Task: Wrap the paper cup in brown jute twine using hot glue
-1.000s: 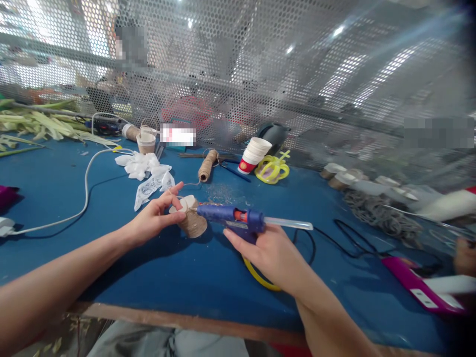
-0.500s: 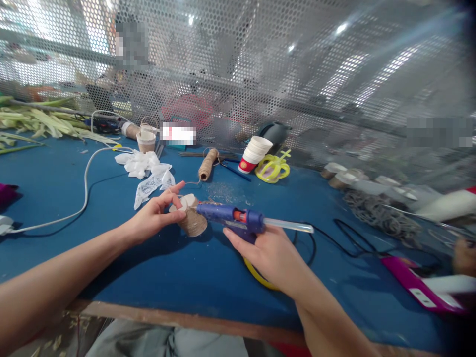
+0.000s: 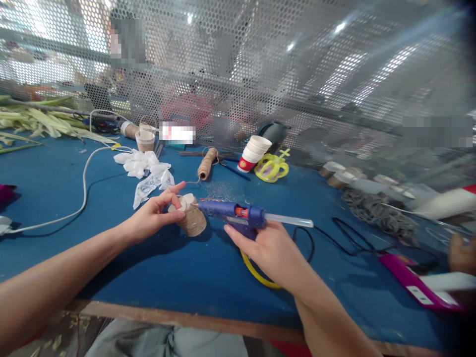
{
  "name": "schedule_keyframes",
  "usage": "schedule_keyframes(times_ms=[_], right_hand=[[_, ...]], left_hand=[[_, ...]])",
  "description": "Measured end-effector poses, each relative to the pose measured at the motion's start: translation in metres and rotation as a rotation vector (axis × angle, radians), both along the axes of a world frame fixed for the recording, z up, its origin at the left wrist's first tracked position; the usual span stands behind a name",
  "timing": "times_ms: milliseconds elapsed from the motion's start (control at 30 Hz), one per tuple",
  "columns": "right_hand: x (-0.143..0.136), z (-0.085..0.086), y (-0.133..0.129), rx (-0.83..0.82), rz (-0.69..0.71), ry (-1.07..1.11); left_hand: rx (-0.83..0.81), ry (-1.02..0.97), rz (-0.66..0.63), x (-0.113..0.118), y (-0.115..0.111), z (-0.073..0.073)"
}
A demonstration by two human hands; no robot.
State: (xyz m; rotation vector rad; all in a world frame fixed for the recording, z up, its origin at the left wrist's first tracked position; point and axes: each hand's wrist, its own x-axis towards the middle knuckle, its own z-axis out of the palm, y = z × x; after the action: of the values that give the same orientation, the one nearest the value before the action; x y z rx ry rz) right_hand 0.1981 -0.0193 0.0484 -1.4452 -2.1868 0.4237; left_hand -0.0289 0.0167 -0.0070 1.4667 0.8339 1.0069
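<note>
A paper cup wrapped in brown twine [image 3: 194, 221] lies tilted on the blue table, its white rim toward my left hand [image 3: 159, 212]. My left hand pinches that rim, index finger raised. In my right hand [image 3: 269, 250] is a blue glue gun [image 3: 228, 213], a clear glue stick jutting from its back. Its nozzle points left and is at the cup's upper side, close to the rim; whether it touches is too small to tell. From near my left fingers a thin strand runs to a twine roll [image 3: 207, 164] behind the cup.
White crumpled lace [image 3: 150, 171] and a twine-wrapped cup [image 3: 145, 140] sit back left. Stacked paper cups [image 3: 254, 153] and a yellow crown-like piece [image 3: 271, 167] stand behind. At right are a purple power strip [image 3: 416, 285], grey cords [image 3: 379, 213] and another person's hand [image 3: 461, 255].
The glue gun's nozzle has shifted slightly right and up, a little away from the rim. My left hand keeps its hold on the cup. The view has moved slightly.
</note>
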Motion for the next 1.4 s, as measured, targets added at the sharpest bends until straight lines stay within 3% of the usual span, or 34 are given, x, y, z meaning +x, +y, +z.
schedule_keyframes(times_ms=[367, 1400], right_hand=[[0.0001, 0.0019, 0.0066, 0.010, -0.031, 0.042], [-0.0007, -0.0006, 0.0006, 0.014, -0.001, -0.022]], left_hand=[[-0.072, -0.059, -0.057, 0.0000, -0.0019, 0.0026], [-0.065, -0.047, -0.041, 0.0009, 0.0000, 0.0023]])
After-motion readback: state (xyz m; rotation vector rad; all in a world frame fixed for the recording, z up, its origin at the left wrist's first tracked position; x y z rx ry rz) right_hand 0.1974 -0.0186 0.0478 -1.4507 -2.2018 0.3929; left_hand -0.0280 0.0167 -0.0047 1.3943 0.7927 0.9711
